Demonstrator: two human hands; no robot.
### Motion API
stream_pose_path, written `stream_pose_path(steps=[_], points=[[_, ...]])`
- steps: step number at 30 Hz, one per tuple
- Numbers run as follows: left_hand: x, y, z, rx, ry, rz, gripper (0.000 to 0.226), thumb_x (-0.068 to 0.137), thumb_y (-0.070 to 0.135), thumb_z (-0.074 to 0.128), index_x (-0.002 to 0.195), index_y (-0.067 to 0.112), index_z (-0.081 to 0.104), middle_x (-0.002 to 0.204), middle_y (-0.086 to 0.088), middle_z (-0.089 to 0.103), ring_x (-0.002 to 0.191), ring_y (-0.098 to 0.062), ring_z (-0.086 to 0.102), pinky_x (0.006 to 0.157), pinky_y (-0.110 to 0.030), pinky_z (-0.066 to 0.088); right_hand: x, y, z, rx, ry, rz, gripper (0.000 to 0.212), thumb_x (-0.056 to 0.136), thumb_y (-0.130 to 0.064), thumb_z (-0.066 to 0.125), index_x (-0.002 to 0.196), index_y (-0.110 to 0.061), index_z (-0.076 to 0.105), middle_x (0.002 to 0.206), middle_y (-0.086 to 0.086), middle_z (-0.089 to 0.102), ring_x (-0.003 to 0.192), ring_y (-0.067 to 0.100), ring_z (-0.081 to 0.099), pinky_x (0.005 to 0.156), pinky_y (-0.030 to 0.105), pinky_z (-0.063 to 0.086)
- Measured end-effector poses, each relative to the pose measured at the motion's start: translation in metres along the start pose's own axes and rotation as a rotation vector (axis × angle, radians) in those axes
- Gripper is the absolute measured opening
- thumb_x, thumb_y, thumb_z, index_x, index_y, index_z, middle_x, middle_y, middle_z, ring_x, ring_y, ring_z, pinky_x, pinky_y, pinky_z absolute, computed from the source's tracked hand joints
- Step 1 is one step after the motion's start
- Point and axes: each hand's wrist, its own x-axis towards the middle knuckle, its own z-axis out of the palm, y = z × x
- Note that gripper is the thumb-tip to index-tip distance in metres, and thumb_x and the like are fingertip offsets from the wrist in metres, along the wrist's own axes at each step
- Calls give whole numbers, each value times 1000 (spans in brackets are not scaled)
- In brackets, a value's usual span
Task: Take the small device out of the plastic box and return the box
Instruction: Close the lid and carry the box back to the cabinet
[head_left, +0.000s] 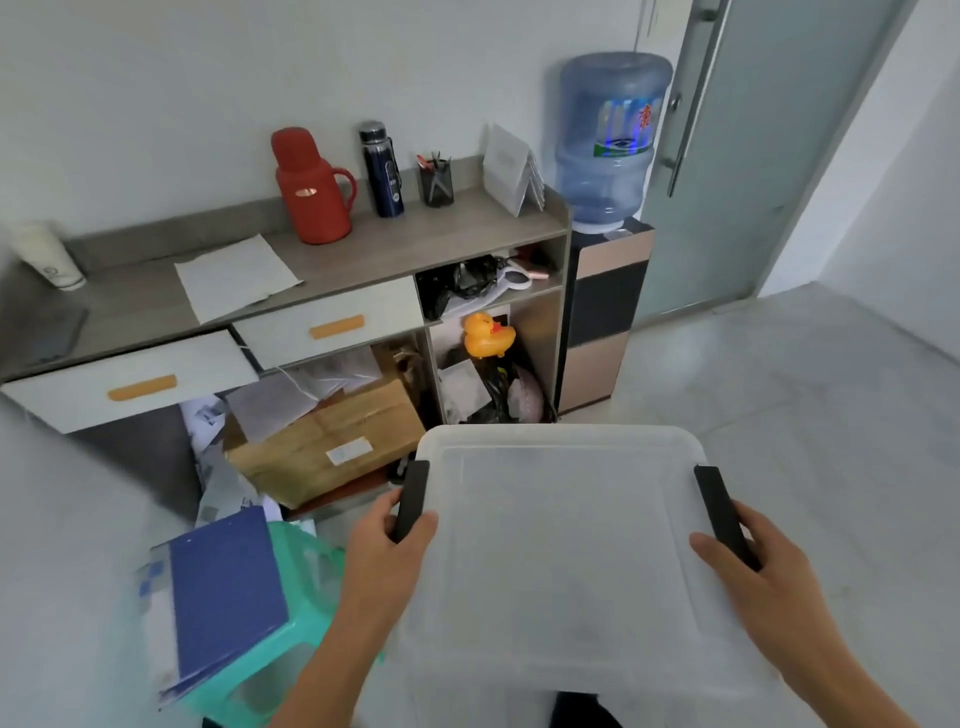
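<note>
A translucent white plastic box (566, 540) with its lid on and two black side latches fills the lower middle of the head view, held up above the floor. My left hand (387, 551) grips its left side at the black latch. My right hand (753, 566) grips the right side at the other latch. The lid is frosted, so whatever is inside stays hidden; no small device shows anywhere.
A grey cabinet (322, 260) stands ahead with a red thermos (311, 187), dark bottle, pen cup and papers on top. Below it lie a cardboard box (327, 441), a yellow duck (485, 335) and clutter. A green stool (296, 613) with folders is left; a water dispenser (608, 156) right.
</note>
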Motion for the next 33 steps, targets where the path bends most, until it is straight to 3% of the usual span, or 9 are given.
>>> stream_pose_path(steps=[5, 11, 14, 17, 23, 30, 33], points=[[105, 29, 31, -24, 58, -27, 30, 85, 17, 63, 115, 18, 59, 93, 4, 67, 84, -15, 64, 65, -28, 51, 125, -41, 33, -13, -42, -39, 45, 86, -20, 65, 130, -20, 54, 93, -1, 66, 81, 14, 61, 61, 27, 43], [210, 77, 41, -39, 168, -62, 39, 85, 21, 64, 123, 18, 55, 99, -3, 68, 86, -21, 66, 71, -37, 57, 255, -125, 72, -88, -167, -104, 49, 88, -24, 63, 135, -18, 50, 108, 5, 64, 91, 23, 60, 73, 36, 46], [250, 93, 32, -79, 239, -46, 34, 86, 20, 63, 118, 26, 53, 94, 5, 65, 84, -15, 64, 65, -30, 53, 303, -165, 100, -106, -223, -138, 50, 88, -25, 63, 135, -19, 49, 112, 8, 64, 95, 28, 61, 80, 40, 50], [295, 105, 22, -103, 273, -51, 35, 86, 19, 64, 120, 23, 54, 96, 0, 67, 85, -19, 65, 65, -30, 51, 345, -196, 131, -121, -262, -169, 49, 87, -26, 63, 135, -23, 50, 110, 4, 65, 96, 26, 62, 84, 43, 52], [402, 131, -6, -137, 264, 10, 29, 86, 17, 63, 114, 26, 57, 87, 1, 70, 74, -16, 65, 64, -32, 54, 422, -246, 196, -145, -245, -203, 53, 86, -30, 64, 136, -26, 48, 108, -6, 60, 92, 16, 58, 80, 35, 48], [528, 171, -30, -148, 187, 68, 27, 88, 17, 60, 114, 24, 58, 93, 9, 66, 83, -9, 64, 60, -24, 48, 495, -319, 255, -342, -157, -294, 41, 84, -38, 64, 122, -23, 59, 101, 1, 67, 88, 24, 61, 79, 40, 49], [575, 181, -28, -134, 146, 75, 24, 87, 17, 60, 109, 26, 59, 95, 6, 67, 86, -15, 65, 67, -32, 54, 532, -343, 278, -408, -139, -308, 51, 86, -39, 61, 132, -20, 51, 114, 0, 62, 103, 27, 58, 88, 41, 45]])
